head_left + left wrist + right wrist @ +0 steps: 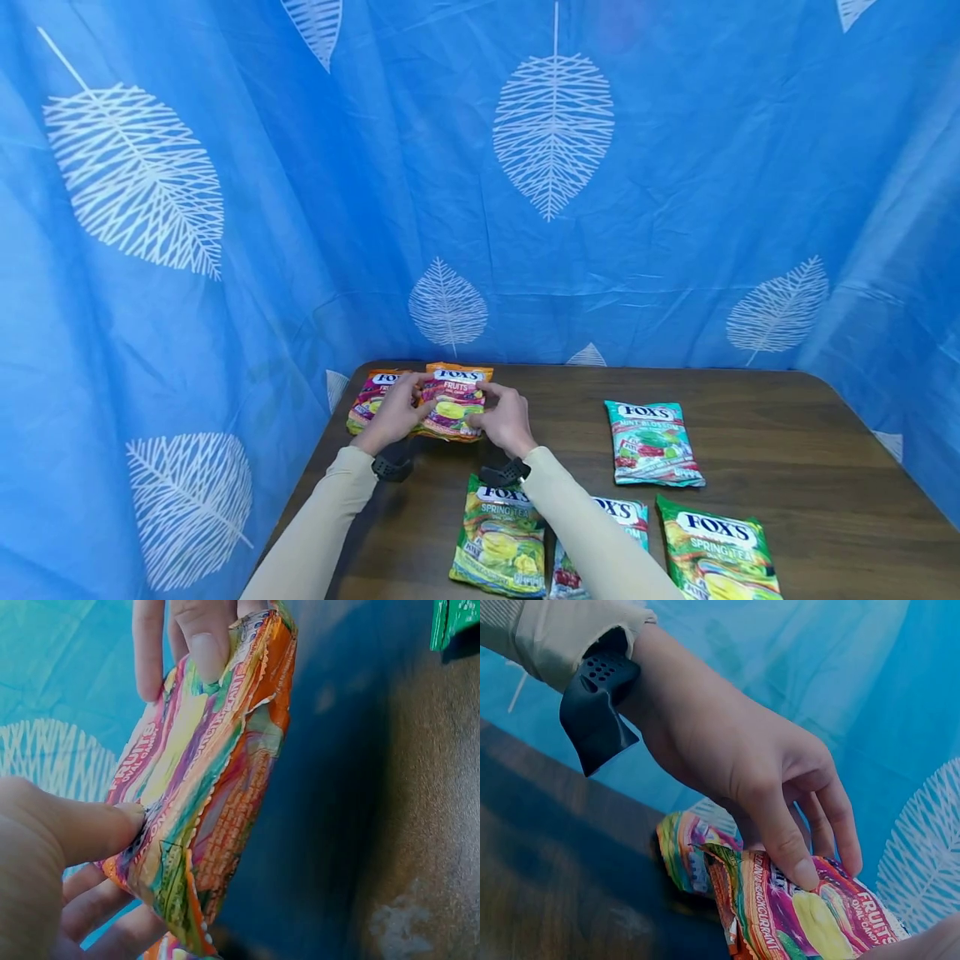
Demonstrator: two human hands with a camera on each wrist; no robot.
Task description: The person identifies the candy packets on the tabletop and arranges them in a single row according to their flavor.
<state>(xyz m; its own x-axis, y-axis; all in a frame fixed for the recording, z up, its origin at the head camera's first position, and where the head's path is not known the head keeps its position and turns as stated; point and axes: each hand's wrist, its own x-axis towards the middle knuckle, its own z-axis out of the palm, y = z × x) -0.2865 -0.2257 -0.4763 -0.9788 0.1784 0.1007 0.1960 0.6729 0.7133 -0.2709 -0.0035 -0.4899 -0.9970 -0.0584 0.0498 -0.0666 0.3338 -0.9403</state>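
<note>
Near the far left of the table, a purple and orange bag of Fox's Fruits candy [453,407] is held up between both hands. My left hand [396,414] grips its left side, thumb on the printed front and fingers behind it in the left wrist view. On the opposite edge, my right hand [508,422] pinches the bag, its fingertips [206,656] over the front. A second Fruits candy bag [365,406] lies just left, partly covered by my left hand; the right wrist view shows this bag [681,855] behind the held one.
A green Spring Tea bag [498,542] lies at the front, beside a Blossom bag [630,515] partly hidden by my right sleeve. Farther right are a teal Mint Blossom bag [651,446] and another Spring Tea bag [716,554]. Blue leaf-print curtains [660,250] surround the brown table [570,408].
</note>
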